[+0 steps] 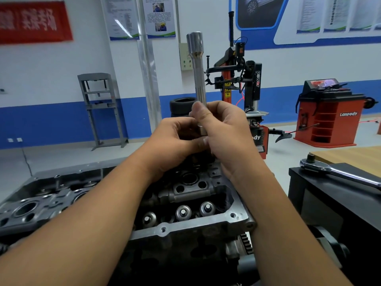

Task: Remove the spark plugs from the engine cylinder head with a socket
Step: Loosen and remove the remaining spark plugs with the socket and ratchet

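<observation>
A long silver spark plug socket (198, 69) stands upright in front of me, its wide end at the top. My right hand (224, 133) grips its lower shaft, thumb across the front. My left hand (177, 137) curls its fingers round the socket's bottom end; what is at that end is hidden by the fingers. Both hands hover above the grey engine cylinder head (185, 203), which lies below with valve springs and an open plug well showing. No spark plug is plainly visible.
A chrome ratchet wrench (338, 172) lies on a black stand (321, 195) at the right, beside a wooden table (350, 155). Behind stand a tyre changer (243, 83), an orange wheel balancer (329, 116), stacked tyres (181, 106) and a grey press frame (101, 108).
</observation>
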A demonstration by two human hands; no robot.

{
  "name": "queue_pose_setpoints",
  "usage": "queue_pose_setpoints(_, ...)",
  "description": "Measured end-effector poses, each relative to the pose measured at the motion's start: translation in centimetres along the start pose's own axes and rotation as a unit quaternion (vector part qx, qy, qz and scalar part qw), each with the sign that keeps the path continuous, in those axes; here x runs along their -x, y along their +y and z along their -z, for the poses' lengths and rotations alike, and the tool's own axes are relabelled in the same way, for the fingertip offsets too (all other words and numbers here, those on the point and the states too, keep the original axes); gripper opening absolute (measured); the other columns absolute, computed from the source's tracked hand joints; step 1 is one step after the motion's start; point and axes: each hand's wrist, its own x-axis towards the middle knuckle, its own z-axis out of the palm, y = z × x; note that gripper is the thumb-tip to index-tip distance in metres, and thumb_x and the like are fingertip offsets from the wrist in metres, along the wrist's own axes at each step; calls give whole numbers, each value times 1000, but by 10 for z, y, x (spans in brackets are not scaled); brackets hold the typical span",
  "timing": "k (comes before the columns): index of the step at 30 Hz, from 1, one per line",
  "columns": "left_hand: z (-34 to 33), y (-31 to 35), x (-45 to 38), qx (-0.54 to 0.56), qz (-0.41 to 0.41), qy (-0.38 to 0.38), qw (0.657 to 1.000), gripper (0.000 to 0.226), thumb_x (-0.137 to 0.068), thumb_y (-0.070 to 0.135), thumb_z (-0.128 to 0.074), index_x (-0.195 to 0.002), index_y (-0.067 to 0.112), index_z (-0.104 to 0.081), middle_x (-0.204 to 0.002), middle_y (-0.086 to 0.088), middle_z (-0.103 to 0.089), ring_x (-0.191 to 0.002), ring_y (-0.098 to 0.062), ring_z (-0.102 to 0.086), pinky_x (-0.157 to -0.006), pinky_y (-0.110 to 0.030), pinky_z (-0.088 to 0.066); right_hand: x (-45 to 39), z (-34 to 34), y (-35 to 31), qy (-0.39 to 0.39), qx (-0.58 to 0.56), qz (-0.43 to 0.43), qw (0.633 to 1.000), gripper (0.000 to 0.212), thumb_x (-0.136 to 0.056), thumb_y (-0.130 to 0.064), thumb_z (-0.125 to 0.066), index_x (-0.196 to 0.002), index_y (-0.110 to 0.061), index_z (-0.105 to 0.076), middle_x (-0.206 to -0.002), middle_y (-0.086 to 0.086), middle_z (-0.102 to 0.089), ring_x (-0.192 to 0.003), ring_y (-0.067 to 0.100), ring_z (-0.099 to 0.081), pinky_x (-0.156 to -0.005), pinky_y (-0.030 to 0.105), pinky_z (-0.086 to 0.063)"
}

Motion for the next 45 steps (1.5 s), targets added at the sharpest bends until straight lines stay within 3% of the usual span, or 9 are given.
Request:
queue_pose_setpoints(4, -1, 0, 0, -2, -4, -8, 1000, 31, -92, -6, -74, -122, 0, -70, -109, -17, -79, -104, -28, -78, -89, -32, -63, -2, -1, -3, 5, -33, -13, 999, 26, -103, -30, -63, -86, -12, -70, -84, 7, -72, -83, 24, -71, -78, 49, -63)
queue_pose_setpoints(8, 0, 0, 0, -34, 6, 24, 999, 35, -80, 6, -86, -112, 0, -72, -93, -13, -79, -77, -17, -76, -59, -24, -56, 1, -1, -2, 32, -36, -9, 999, 24, -90, -30, -80, -93, -11, -66, -82, 7, -70, -76, 20, -71, -78, 46, -63)
queue_pose_setpoints(12, -2, -2, 1, 27, -7, -9, 1000, 30, -91, -6, -74, -121, 0, -72, -107, -17, -80, -97, -23, -79, -80, -26, -62, 0, -2, -3, 31, -43, -10, 999, 38, -104, -29, -61, -95, 6, -68, -94, 33, -68, -83, 43, -68, -84, 64, -57)
queue_pose_setpoints(19, 0, 0, 0, -49, 1, 33, 998, 43, -82, 11, -88, -122, 11, -72, -86, -10, -78, -67, -12, -71, -57, -25, -55, 3, -1, -3, 18, -36, -12, 999, 24, -89, -28, -82, -85, -9, -67, -77, 9, -66, -70, 27, -70, -76, 53, -64)
queue_pose_setpoints(24, -2, -2, 1, 15, -16, -11, 1000, 35, -93, -7, -72, -126, 1, -68, -111, -17, -79, -103, -25, -78, -88, -30, -63, 2, -2, -5, 13, -45, -26, 999, 32, -105, -32, -60, -89, -7, -72, -96, 27, -72, -97, 42, -72, -88, 63, -58)
queue_pose_setpoints(30, 1, 0, -1, -37, -1, 23, 999, 39, -82, 9, -87, -118, 9, -72, -87, -8, -77, -69, -11, -71, -58, -23, -54, 3, -1, -3, 24, -51, -21, 998, 26, -87, -28, -83, -91, -10, -65, -85, 10, -68, -78, 23, -72, -78, 60, -62)
queue_pose_setpoints(35, -1, -3, -1, -3, -12, -18, 1000, 34, -92, -6, -75, -124, 3, -70, -110, -17, -79, -104, -31, -77, -91, -36, -63, 0, -2, -2, 23, -59, -21, 998, 35, -102, -33, -65, -91, 0, -71, -86, 18, -70, -83, 35, -71, -86, 62, -59)
queue_pose_setpoints(41, 0, 0, 0, -48, -2, 27, 998, 34, -82, 7, -87, -113, 5, -73, -94, -21, -77, -74, -19, -73, -56, -27, -56, 1, 1, 1, 11, -55, -5, 998, 22, -88, -26, -82, -88, -9, -68, -78, 5, -70, -74, 19, -72, -67, 41, -62)
queue_pose_setpoints(45, -2, -2, 0, 17, -17, 4, 1000, 29, -93, -1, -74, -122, 2, -72, -110, -22, -78, -103, -31, -78, -87, -35, -65, 0, -1, 0, -3, -60, -15, 998, 36, -102, -30, -65, -93, 5, -70, -83, 22, -70, -79, 31, -70, -73, 56, -61)
